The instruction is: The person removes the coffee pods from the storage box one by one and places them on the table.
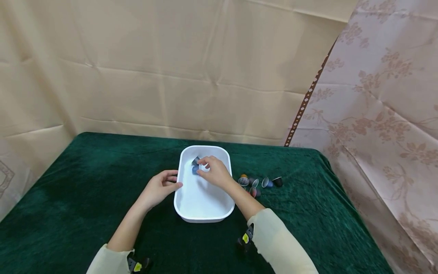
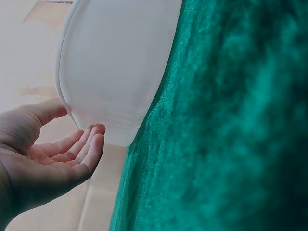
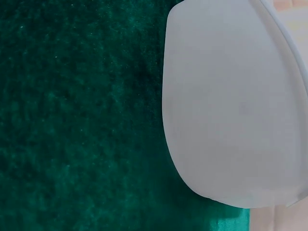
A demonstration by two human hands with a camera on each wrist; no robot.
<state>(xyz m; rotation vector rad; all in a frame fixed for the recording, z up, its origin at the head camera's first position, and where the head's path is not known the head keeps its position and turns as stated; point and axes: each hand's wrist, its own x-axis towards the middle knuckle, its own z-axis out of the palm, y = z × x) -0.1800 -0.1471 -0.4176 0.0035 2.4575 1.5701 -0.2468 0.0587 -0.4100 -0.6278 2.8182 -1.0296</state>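
A white plastic basin (image 1: 205, 201) stands on the green cloth. My left hand (image 1: 161, 190) grips its left rim, the thumb over the edge and the fingers against the outer wall; the left wrist view shows this hand (image 2: 57, 149) at the basin's wall (image 2: 115, 67). Inside the basin, my right hand (image 1: 215, 172) pinches a blue coffee capsule (image 1: 195, 169) between thumb and index finger. A grey-blue capsule (image 1: 195, 161) lies just behind it, close to the index fingertip. In the right wrist view only the basin's outer wall (image 3: 231, 106) shows; the hand is hidden.
Right of the basin lies a loose group of coffee capsules: an orange one (image 1: 243, 180), a red one (image 1: 254, 191), a blue one (image 1: 267, 183), a black one (image 1: 278, 181) and others. Green velvet cloth (image 1: 102, 182) covers the table. A beige curtain (image 1: 171, 76) hangs behind.
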